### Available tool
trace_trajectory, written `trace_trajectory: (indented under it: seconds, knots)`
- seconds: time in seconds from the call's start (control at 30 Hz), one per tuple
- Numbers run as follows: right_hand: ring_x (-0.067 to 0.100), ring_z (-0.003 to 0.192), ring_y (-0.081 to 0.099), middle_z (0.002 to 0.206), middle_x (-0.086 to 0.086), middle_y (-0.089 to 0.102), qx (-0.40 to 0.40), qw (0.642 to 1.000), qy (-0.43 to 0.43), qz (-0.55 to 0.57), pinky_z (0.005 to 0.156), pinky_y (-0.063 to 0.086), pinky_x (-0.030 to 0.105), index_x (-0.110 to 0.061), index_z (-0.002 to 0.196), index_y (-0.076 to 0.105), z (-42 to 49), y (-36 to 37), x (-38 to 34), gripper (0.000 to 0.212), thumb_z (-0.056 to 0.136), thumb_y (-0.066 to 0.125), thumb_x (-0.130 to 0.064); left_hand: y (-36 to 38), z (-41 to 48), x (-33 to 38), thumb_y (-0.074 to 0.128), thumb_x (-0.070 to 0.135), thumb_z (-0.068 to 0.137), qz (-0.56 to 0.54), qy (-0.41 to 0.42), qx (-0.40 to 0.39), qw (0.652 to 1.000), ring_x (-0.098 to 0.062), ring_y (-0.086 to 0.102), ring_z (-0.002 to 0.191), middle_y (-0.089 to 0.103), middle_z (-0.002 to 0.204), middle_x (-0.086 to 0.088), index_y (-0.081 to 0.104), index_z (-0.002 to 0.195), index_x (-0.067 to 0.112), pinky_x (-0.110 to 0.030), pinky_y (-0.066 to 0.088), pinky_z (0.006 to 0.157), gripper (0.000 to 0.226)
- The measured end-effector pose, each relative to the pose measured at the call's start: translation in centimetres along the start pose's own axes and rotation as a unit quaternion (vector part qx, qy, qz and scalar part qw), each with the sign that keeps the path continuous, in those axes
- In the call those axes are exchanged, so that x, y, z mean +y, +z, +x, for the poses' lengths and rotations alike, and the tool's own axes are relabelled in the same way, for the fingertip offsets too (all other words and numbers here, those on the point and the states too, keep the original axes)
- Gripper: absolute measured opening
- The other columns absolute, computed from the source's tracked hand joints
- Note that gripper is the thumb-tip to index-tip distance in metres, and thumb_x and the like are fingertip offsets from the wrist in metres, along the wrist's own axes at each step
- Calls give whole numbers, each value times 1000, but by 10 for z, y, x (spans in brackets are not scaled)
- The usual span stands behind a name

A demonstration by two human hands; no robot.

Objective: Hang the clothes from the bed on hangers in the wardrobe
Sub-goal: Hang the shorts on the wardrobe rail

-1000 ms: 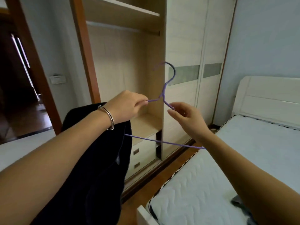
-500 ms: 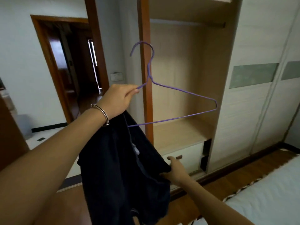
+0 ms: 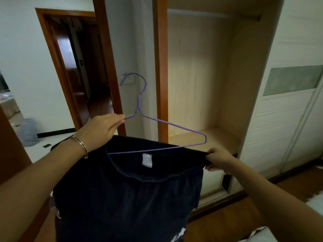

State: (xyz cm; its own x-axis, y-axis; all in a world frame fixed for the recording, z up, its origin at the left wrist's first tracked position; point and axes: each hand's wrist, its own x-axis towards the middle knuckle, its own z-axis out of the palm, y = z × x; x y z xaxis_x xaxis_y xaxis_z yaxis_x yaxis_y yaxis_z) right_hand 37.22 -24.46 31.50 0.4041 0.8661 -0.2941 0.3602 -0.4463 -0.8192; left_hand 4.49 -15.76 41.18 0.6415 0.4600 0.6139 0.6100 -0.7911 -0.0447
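Left hand (image 3: pixel 103 130) pinches purple hanger (image 3: pixel 164 137) upright plus waistband corner; right hand (image 3: pixel 217 160) grip clenched on dark shorts (image 3: pixel 129 198), stretching waistband open to admit hanger.

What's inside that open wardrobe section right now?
The open wardrobe shows a bare rail near the top and a wooden shelf lower down, with nothing hanging. The dark garment covers its lower left part.
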Motion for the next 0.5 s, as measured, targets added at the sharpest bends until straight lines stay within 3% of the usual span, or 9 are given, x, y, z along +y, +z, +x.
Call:
trace_trajectory:
  seconds: [0.07,0.17,0.27,0.37,0.43,0.5]
  knots:
    - [6,32,52,62,11,58,20,999,-5,-27,38,48,17,-4,74,56,11,-15,-13,18,91,49,-4,14,4,-14,35,30,83,0,-1,-5,1000,-36,71,83,72,96,-23,66,103,-8,-40,54,75,53]
    - [13,39,47,58,10,52,52,998,11,-44,35,41,17,-3,68,55,35,-29,-28,22,89,52,-6,37,17,-38,39,30,85,-12,5,3,1000,-34,71,80,72,92,-25,66,99,-11,-28,49,78,51]
    - [11,33,37,49,7,46,81,995,32,-43,32,30,14,-4,62,49,57,-32,-47,27,89,53,-6,58,38,-60,29,45,92,-57,28,9,998,-18,58,89,72,91,-22,67,98,-10,-25,38,86,66]
    - [9,21,32,29,0,40,114,991,39,-52,29,24,13,-4,59,46,73,-37,-66,31,89,53,-6,82,64,-87,39,33,87,-31,71,-16,997,-22,69,78,74,87,-17,67,100,-4,-25,36,88,48]
    - [14,30,35,37,3,42,130,987,48,-79,34,26,18,-5,57,46,76,-44,-83,32,88,54,-9,97,84,-99,39,25,84,-14,117,-44,992,-22,72,66,75,83,-11,63,103,7,-24,47,72,35]
    - [16,39,33,49,7,41,154,984,52,-68,38,26,21,-6,58,46,78,-52,-99,31,88,55,-10,109,105,-105,26,37,95,-24,152,-63,986,-17,71,61,74,78,-6,55,101,16,-25,52,59,36]
